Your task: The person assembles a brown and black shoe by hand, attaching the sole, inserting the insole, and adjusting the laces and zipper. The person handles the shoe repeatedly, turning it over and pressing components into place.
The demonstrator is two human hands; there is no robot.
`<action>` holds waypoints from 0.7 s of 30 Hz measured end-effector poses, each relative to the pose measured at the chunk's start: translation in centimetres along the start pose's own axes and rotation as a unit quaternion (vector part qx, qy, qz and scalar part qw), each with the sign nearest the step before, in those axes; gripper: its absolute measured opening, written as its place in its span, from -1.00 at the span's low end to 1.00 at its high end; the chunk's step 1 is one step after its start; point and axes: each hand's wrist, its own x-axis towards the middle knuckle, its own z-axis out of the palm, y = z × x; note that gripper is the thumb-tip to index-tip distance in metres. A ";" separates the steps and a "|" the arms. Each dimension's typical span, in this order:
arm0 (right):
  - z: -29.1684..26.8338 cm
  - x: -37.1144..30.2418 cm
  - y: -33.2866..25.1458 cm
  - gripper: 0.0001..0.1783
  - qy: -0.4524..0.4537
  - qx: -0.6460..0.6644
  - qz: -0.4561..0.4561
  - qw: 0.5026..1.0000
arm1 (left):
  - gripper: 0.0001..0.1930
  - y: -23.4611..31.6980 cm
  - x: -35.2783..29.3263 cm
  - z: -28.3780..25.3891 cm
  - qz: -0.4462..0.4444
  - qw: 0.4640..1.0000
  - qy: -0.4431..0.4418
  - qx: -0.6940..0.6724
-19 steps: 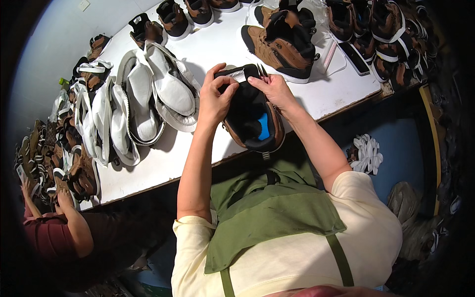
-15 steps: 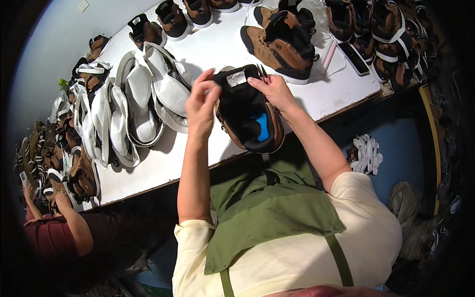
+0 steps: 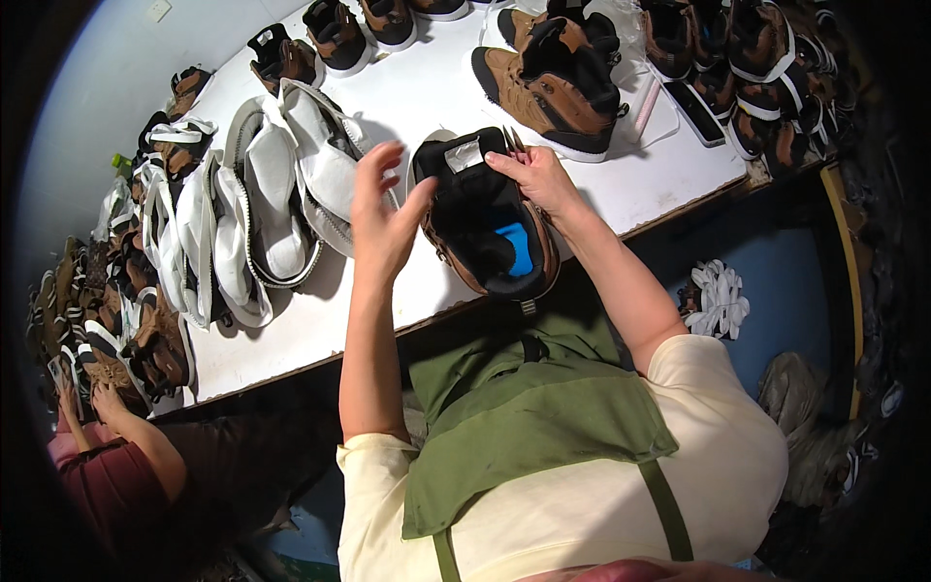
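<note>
A brown and black high-top shoe (image 3: 488,228) stands at the table's front edge, its black-lined opening facing up and a blue patch (image 3: 515,248) visible on the insole. My right hand (image 3: 538,179) grips the shoe's tongue (image 3: 465,155), thumb pressed near its white label. From that same hand juts a slim dark tool (image 3: 511,142) with pointed tips; its kind I cannot make out. Just left of the shoe is my left hand (image 3: 382,209), fingers apart and nothing in them. Beside it lie white padded shoe-shaped pieces with zippered edges (image 3: 276,199).
A pair of brown boots (image 3: 558,87) stands beyond my right hand. More shoes (image 3: 335,39) line the far edge, and others pile up at right (image 3: 756,78). A phone-like dark slab (image 3: 694,113) lies near them. At lower left, a co-worker's hands (image 3: 107,403) touch shoes.
My left hand has come off the shoe's tongue and moved left, its fingers spreading. My right hand keeps its grip. The co-worker's hands at lower left have shifted slightly.
</note>
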 end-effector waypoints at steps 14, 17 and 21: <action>0.3 0.2 -4.0 -0.77 0.020 -0.192 -0.315 0.929 | -0.78 -1.6 3.4 4.1 -0.241 0.940 -0.045 -0.239; 0.3 1.2 -3.0 -0.80 0.005 -0.215 -0.331 0.919 | -0.78 -2.4 3.5 4.1 -0.244 0.943 -0.050 -0.219; 0.6 1.4 -2.9 -0.88 0.023 -0.256 -0.411 0.875 | -0.76 -2.0 3.2 4.5 -0.246 0.942 -0.036 -0.228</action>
